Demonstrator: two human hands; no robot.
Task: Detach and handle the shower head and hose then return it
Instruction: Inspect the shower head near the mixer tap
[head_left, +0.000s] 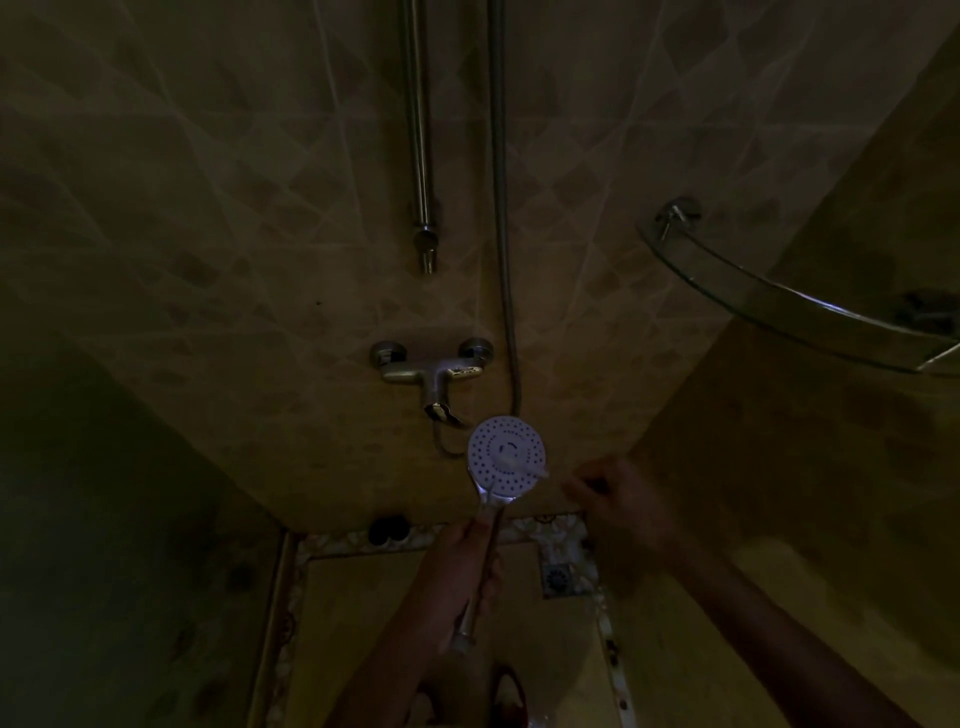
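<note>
1. Shower head (506, 457) is off the wall and out in the air, low in the middle, just below the tap (434, 371). Its white round face with all the little holes points up at the person, likely so they can look at it.
2. The left hand (467, 566) is wrapped around the handle, with its fingers curled round it. It grips low on the handle, so the round face stands up on top like a lollipop.
3. The right hand (618, 501) is just beside the round face, on its right side. Its fingers look curled, but the room is very dark. I cannot tell if it pinches something small or holds nothing.
4. The hose (501, 208) hangs down the wall, loops near the tap, and seems to go on to the handle. It stays joined, so the shower head cannot go far.
5. The metal bar (418, 130) is up on the wall, well apart from the shower head. I think the shower head goes back up there at the end.
6. A glass shelf (779, 301) sits in the corner on the right. A drain (558, 577) is in the floor below the hands.
</note>
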